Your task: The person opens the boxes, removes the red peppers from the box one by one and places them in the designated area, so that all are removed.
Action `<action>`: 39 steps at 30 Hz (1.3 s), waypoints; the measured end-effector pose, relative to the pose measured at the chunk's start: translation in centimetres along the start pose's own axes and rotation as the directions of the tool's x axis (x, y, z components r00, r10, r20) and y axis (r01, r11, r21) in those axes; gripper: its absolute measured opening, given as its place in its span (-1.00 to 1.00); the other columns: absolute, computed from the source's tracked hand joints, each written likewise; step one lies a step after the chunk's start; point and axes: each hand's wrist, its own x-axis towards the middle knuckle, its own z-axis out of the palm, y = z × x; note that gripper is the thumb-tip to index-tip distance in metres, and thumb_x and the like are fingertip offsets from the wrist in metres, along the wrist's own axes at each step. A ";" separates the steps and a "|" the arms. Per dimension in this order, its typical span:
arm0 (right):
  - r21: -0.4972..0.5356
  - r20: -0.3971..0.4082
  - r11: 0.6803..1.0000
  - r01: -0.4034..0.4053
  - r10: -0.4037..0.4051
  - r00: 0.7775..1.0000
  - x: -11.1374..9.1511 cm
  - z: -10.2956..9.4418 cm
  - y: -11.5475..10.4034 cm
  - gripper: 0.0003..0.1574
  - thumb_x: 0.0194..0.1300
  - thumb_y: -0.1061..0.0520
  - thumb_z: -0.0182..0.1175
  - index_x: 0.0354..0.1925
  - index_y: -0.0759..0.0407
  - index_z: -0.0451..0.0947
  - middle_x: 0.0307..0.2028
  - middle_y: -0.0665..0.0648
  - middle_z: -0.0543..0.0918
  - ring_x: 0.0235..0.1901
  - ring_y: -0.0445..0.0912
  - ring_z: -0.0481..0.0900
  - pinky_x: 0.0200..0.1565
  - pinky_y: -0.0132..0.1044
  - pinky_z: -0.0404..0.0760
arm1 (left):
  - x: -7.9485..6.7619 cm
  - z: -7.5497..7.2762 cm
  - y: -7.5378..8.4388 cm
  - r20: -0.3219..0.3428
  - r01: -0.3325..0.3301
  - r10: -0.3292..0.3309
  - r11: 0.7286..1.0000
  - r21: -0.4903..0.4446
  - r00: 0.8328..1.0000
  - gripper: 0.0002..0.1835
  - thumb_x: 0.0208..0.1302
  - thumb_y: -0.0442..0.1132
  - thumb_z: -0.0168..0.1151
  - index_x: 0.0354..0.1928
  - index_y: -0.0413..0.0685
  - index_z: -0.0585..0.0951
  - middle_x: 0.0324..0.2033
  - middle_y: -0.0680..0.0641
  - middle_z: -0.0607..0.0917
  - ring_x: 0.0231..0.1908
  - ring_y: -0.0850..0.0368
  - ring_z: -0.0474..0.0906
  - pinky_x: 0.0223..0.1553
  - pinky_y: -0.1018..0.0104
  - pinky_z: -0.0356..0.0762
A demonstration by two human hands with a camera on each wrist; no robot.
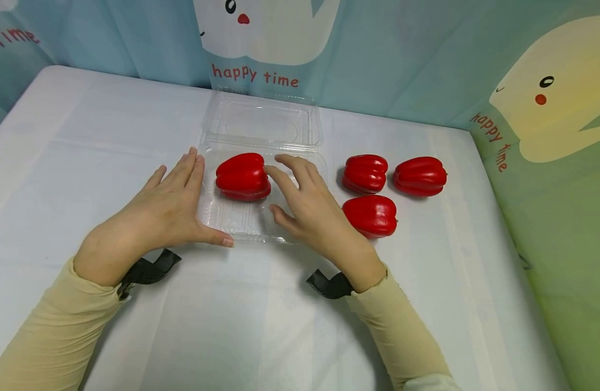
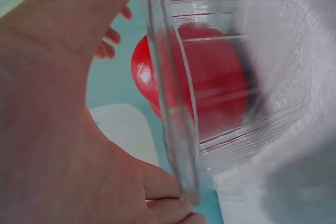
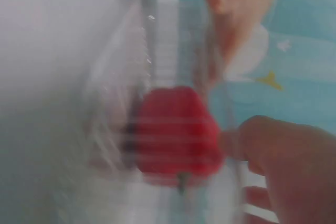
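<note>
A red bell pepper (image 1: 243, 177) lies on its side in the left half of a clear plastic clamshell box (image 1: 241, 222), whose lid (image 1: 261, 119) is folded back. Along the box's left rim rests my left hand (image 1: 165, 203), fingers extended and thumb spread toward the front edge. Over the right half of the box is my right hand (image 1: 307, 203), fingers loosely bent, the index fingertip right at the pepper's right end. In the left wrist view the pepper (image 2: 215, 77) shows through the clear wall. The right wrist view is blurred, with the pepper's green stem (image 3: 182, 182) facing the camera.
Three more red peppers sit right of the box: one at the back (image 1: 364, 174), one farther right (image 1: 419, 176) and one nearer (image 1: 370, 216), partly behind my right hand. A printed curtain (image 1: 402, 65) borders the white table (image 1: 222, 336) at the back and right.
</note>
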 end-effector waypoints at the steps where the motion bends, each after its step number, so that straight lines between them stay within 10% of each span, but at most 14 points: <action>1: -0.005 0.002 1.000 0.009 -0.009 1.000 0.1 0.3 -0.1 -0.30 0.27 0.12 0.29 0.32 0.20 0.32 0.34 0.27 0.34 0.34 0.15 0.29 0.39 -0.08 0.37 | 0.0 0.0 0.0 -0.001 -0.001 0.001 1.000 0.001 1.000 0.63 -0.30 0.64 0.32 0.52 -0.39 -0.21 0.55 -0.35 -0.23 0.56 -0.29 -0.26 0.46 -0.38 -0.24; 19: 0.101 0.161 0.994 0.043 -0.059 0.985 1.2 2.1 -0.3 -0.14 0.29 0.18 0.29 0.47 0.15 0.19 0.53 0.13 0.15 0.49 0.14 0.11 0.51 -0.09 0.17 | -0.2 0.2 -0.2 0.006 0.009 -0.009 1.000 0.007 1.000 0.63 -0.28 0.65 0.29 0.52 -0.38 -0.24 0.55 -0.34 -0.27 0.56 -0.29 -0.27 0.47 -0.36 -0.26; 30: 0.092 0.075 0.994 0.055 -0.062 0.995 0.8 2.2 -0.1 -0.24 0.27 0.14 0.32 0.37 0.12 0.29 0.30 0.25 0.31 0.37 0.09 0.22 0.38 -0.17 0.40 | -0.2 0.2 -0.2 -0.002 0.005 -0.005 1.000 0.003 1.000 0.64 -0.28 0.65 0.30 0.52 -0.40 -0.25 0.55 -0.35 -0.27 0.56 -0.28 -0.26 0.47 -0.36 -0.26; 39: 0.101 0.101 0.995 0.016 -0.027 0.995 0.9 2.0 0.1 -0.41 0.21 0.19 0.33 0.17 0.18 0.36 0.40 0.18 0.32 0.44 0.11 0.19 0.49 -0.16 0.20 | -0.1 0.1 0.0 -0.002 0.000 0.000 1.000 0.001 1.000 0.64 -0.28 0.66 0.29 0.52 -0.40 -0.26 0.55 -0.34 -0.28 0.56 -0.27 -0.26 0.47 -0.35 -0.26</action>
